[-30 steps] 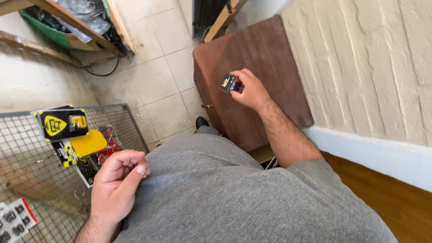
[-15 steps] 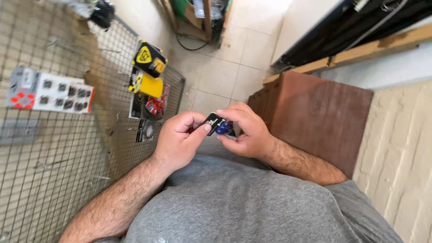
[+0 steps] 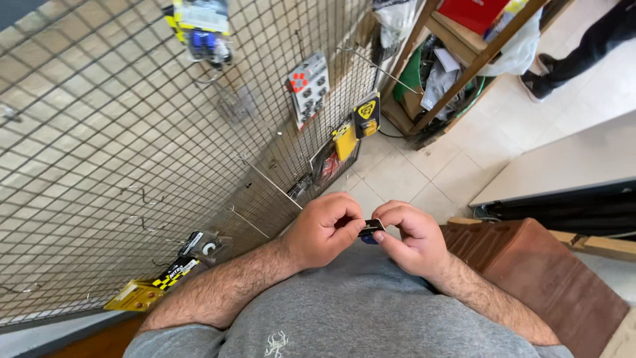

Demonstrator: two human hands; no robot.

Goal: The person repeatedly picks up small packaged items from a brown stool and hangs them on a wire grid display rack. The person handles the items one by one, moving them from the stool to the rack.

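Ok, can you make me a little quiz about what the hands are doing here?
1. True or false: both hands pinch the small dark item.
2. What hangs on the wire grid panel? A) packaged goods B) towels C) cups
3. Fill in: the brown box lies on the person's ____ side.

Key:
1. True: the left hand and right hand meet on it, in front of the grey shirt.
2. A
3. right
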